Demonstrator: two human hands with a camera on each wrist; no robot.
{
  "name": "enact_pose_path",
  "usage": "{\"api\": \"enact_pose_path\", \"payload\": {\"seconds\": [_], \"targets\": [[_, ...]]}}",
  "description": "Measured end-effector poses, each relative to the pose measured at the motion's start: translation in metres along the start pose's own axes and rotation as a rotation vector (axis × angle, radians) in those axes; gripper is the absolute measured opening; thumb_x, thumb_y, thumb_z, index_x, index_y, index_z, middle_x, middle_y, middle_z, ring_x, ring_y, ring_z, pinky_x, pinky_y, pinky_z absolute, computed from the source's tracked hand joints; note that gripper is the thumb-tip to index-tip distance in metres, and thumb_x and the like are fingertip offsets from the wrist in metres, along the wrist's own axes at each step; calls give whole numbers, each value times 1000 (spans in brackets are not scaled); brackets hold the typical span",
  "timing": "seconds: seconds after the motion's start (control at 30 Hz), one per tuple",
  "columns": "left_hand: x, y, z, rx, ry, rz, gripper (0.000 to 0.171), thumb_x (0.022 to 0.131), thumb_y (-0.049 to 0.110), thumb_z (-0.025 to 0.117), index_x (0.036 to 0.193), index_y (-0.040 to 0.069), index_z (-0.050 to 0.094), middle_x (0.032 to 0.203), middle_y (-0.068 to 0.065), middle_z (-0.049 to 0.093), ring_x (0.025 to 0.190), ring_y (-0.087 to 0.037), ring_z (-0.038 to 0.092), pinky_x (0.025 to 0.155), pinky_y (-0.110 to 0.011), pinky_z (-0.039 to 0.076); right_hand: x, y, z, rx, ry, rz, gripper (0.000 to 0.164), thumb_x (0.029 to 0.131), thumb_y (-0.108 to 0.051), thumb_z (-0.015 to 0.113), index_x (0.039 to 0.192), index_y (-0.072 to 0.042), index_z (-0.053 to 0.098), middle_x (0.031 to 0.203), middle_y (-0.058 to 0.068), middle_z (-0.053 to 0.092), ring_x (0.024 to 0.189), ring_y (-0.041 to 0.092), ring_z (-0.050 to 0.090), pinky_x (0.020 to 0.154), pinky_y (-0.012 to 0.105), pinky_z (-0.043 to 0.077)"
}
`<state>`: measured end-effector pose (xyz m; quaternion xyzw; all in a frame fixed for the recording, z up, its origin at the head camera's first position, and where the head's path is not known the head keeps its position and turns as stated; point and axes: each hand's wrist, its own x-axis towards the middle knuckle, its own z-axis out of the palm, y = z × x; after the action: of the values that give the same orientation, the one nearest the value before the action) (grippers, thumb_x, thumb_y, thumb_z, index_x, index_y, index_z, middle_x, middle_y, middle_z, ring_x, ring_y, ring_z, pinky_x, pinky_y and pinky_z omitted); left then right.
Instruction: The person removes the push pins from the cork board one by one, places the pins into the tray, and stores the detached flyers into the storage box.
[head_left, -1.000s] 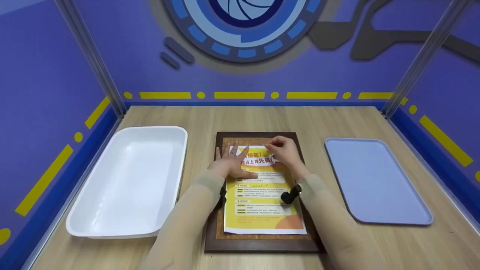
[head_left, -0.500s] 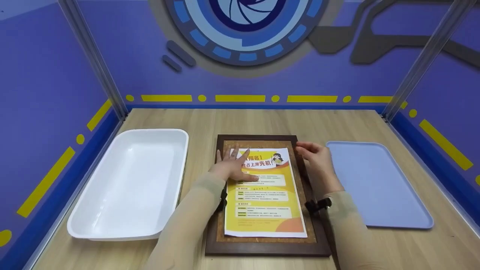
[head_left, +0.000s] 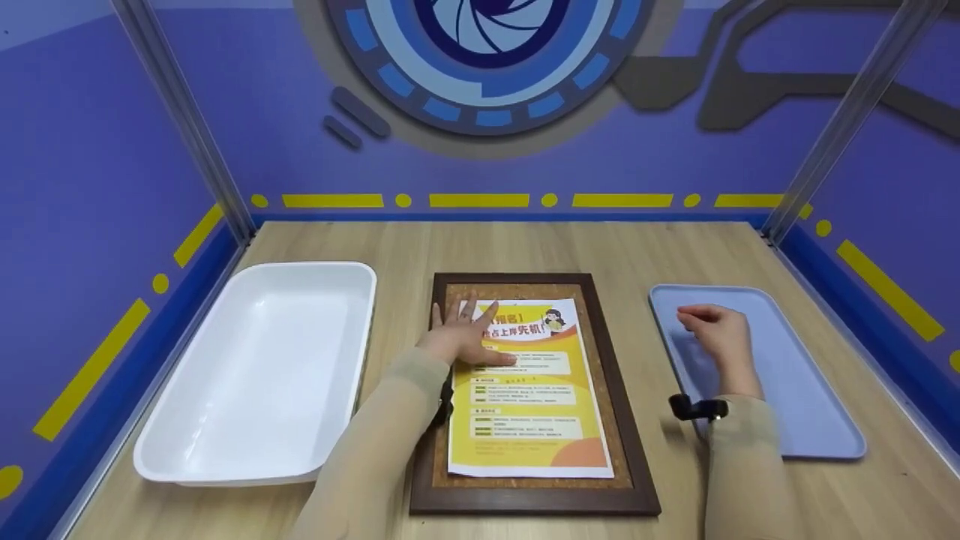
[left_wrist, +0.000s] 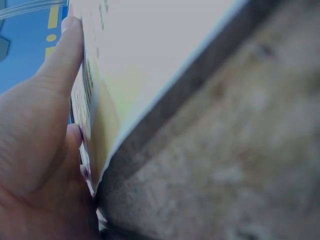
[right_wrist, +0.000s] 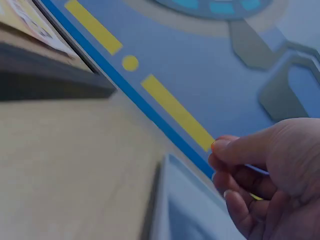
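A yellow and white printed sheet (head_left: pixel 525 420) lies on a brown-framed cork board (head_left: pixel 535 501). My left hand (head_left: pixel 466 341) rests on the upper left of the sheet with fingers spread, pressing it down; the left wrist view has the hand beside the sheet's edge. Over the blue tray (head_left: pixel 795 405), my right hand (head_left: pixel 720 337) has its thumb and fingertips pinched together. In the right wrist view, a tiny orange-edged speck (right_wrist: pixel 215 144) shows at the right thumb tip; I cannot tell what it is.
A deep white plastic tub (head_left: pixel 262 375) stands left of the board. The blue tray lies to the right of it, on a wooden table (head_left: pixel 390 510). Blue printed walls (head_left: pixel 487 161) close off the back and both sides.
My right hand has moved right, from the top of the sheet past the frame's edge to above the blue tray, still pinched. The left hand has stayed on the sheet.
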<state>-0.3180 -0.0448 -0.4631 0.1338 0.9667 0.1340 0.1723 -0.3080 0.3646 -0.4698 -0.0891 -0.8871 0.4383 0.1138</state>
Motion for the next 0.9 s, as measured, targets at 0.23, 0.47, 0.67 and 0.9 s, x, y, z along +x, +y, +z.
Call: {"api": "enact_pose_path", "payload": {"seconds": [0.23, 0.47, 0.67, 0.9], "targets": [[0, -2, 0, 6, 3, 7, 111, 64, 83, 53, 150, 34, 4, 157, -6, -12, 143, -32, -14, 109, -60, -14, -5, 17, -16, -121, -116, 113, 32, 88, -24, 64, 109, -1, 68, 97, 6, 69, 75, 4, 56, 64, 19, 46], [0, -1, -1, 7, -15, 3, 111, 65, 83, 52, 150, 34, 2, 158, -7, -8, 143, -32, -14, 109, -60, -14, -5, 19, -12, -218, -144, 96, 28, 86, -22, 65, 102, 0, 71, 81, 1, 69, 65, 8, 53, 58, 23, 44], [0, 0, -1, 1, -19, 6, 111, 65, 83, 53, 150, 34, 2, 158, -7, -10, 143, -32, -15, 109, -60, -14, -6, 18, -13, -240, -175, 83, 27, 86, -20, 65, 102, 1, 70, 83, 4, 69, 65, 8, 53, 58, 23, 44], [0, -1, -1, 12, -22, -5, 110, 66, 83, 52, 150, 34, 2, 158, -6, -10, 143, -32, -14, 109, -60, -14, -9, 10, -16, -191, -112, 133, 44, 93, -34, 54, 118, 1, 61, 114, 22, 60, 94, 26, 57, 75, 32, 46]]}}
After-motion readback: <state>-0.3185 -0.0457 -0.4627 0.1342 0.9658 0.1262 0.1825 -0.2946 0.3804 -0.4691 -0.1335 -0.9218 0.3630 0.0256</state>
